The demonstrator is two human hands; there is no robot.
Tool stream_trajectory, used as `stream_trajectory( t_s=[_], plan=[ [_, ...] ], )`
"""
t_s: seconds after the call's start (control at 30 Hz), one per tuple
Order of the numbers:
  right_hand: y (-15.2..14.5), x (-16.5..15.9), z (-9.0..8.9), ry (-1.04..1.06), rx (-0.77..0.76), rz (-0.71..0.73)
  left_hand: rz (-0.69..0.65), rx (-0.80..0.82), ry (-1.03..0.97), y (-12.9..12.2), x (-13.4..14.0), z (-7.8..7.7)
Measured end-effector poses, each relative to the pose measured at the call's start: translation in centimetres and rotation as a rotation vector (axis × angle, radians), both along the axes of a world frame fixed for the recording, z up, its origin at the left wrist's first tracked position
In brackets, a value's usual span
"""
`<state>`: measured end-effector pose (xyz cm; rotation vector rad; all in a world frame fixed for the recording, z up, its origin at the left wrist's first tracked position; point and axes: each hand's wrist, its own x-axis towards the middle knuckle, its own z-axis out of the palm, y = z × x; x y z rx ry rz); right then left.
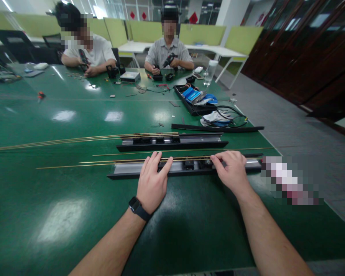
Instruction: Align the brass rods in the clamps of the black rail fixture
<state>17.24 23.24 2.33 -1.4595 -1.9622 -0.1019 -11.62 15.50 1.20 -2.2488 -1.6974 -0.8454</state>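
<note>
A long black channel with a silvery inside (128, 169) lies crosswise in front of me on the green table. Thin brass rods (100, 161) run along it and stick out past its left end. Small black blocks (188, 163) sit inside the channel under the rods. My left hand (153, 184), a dark watch (135, 205) on its wrist, rests across the channel and rods with its fingers stretched out. Thumb and forefinger of my right hand (232, 168) pinch a brass rod over the channel's right part. The fingertips partly cover the hold.
Behind lies a second channel (172, 146) with blocks and longer rods, then a black strip (218, 127). A black tray (186, 103), gloves (218, 117) and cables stand back right. Two people sit across the table (83, 134); one holds a power drill (169, 59).
</note>
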Motion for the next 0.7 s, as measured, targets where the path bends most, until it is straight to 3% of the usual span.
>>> stream_trajectory(
  t_s=[0.7],
  plan=[
    [-0.18, -0.28, 0.15, 0.006, -0.014, 0.001, 0.002, -0.007, -0.011, 0.02, 0.08, -0.03]
  ],
)
